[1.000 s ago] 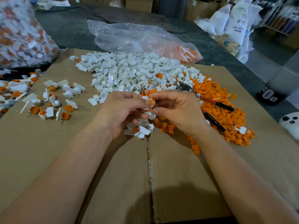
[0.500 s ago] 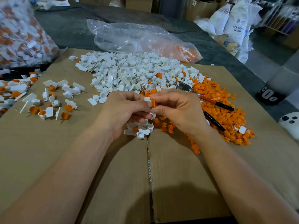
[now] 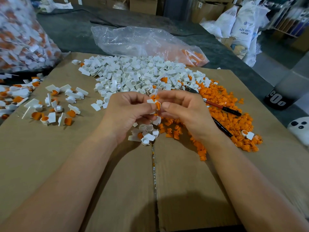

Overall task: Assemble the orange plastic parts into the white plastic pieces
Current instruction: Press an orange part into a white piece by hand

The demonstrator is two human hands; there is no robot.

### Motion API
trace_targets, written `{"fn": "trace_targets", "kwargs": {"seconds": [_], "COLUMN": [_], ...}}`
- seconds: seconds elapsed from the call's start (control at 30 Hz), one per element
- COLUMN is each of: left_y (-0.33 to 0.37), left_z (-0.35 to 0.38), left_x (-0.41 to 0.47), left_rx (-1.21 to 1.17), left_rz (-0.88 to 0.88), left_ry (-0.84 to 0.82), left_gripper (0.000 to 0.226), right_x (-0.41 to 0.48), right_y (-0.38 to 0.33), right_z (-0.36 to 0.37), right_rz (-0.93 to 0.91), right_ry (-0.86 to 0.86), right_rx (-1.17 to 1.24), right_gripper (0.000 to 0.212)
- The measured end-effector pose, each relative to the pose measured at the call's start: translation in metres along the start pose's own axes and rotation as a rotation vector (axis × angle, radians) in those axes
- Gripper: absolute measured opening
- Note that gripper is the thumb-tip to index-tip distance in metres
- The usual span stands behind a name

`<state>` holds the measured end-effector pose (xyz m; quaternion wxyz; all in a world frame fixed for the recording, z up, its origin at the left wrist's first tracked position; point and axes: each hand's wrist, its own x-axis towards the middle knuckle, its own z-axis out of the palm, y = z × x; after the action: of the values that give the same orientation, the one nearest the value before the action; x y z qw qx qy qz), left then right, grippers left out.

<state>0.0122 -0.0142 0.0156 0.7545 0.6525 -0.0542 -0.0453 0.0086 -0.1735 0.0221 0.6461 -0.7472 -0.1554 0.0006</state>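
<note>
Just on the near side of the white pile point(image 3: 142, 76), both hands hover above the cardboard point(image 3: 117, 181) and meet fingertip to fingertip. The left hand point(image 3: 128, 113) pinches a white piece point(image 3: 150, 101), whose flat tab pokes out past the thumb. The right hand point(image 3: 187, 111) has thumb and forefinger closed on an orange part point(image 3: 158, 105). The two parts touch right between the thumbs, so neither hand is nearer than the other.

Everything turns on that contact. The orange part sits at the right hand's fingertips, on the side facing the left hand, and stands on edge, taller than it is wide from this view. The push should therefore run sideways, right hand toward left, along the near edge of the pile. I can't tell whether it is fully seated (the thumbs cover the socket).

Half a second ago the orange part showed only as a thin upright sliver. Now more of its face is turned up and the white tab is easier to see, which looks to me like a small twist as it goes in. The hands have barely shifted from their spot in front of the pile.

To the right of the pile lies the orange heap point(image 3: 225, 124) with a red-and-black-handled tool point(image 3: 224, 108) on it. Well to the left of the pile sit the finished pieces point(image 3: 50, 106).
</note>
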Motion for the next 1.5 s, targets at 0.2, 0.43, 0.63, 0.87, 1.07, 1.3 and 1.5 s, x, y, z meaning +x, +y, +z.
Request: {"fn": "trace_targets", "kwargs": {"seconds": [0.2, 0.43, 0.63, 0.87, 1.07, 1.3, 1.5], "left_y": [-0.001, -0.001, -0.002, -0.003, -0.002, -0.003, -0.002], "left_z": [0.002, 0.003, 0.0, 0.0, 0.002, 0.002, 0.002], "left_x": [-0.001, -0.002, 0.001, 0.002, 0.001, 0.001, 0.0], "left_rx": [0.044, 0.075, 0.012, -0.013, -0.025, -0.005, -0.037], "left_rz": [0.039, 0.061, -0.015, -0.054, -0.065, -0.054, -0.056], "left_ry": [-0.024, -0.026, -0.006, -0.024, -0.035, -0.03, -0.016], "left_gripper": [0.012, 0.015, 0.015, 0.013, 0.014, 0.015, 0.013], "right_x": [-0.001, -0.001, -0.001, 0.0, 0.0, 0.0, 0.0], "right_y": [0.002, 0.003, 0.002, 0.007, 0.009, 0.011, 0.004], "right_z": [0.0, -0.003, 0.0, 0.003, 0.001, 0.0, -0.001], "right_rz": [0.046, 0.049, -0.069, -0.234, -0.276, -0.27, -0.155], "right_ry": [-0.035, -0.087, -0.053, 0.04, 0.06, 0.049, 0.034], "right_rx": [0.017, -0.006, -0.104, -0.189, -0.279, -0.287, -0.293], "right_gripper": [0.017, 0.017, 0.032, 0.041, 0.038, 0.037, 0.037]}}
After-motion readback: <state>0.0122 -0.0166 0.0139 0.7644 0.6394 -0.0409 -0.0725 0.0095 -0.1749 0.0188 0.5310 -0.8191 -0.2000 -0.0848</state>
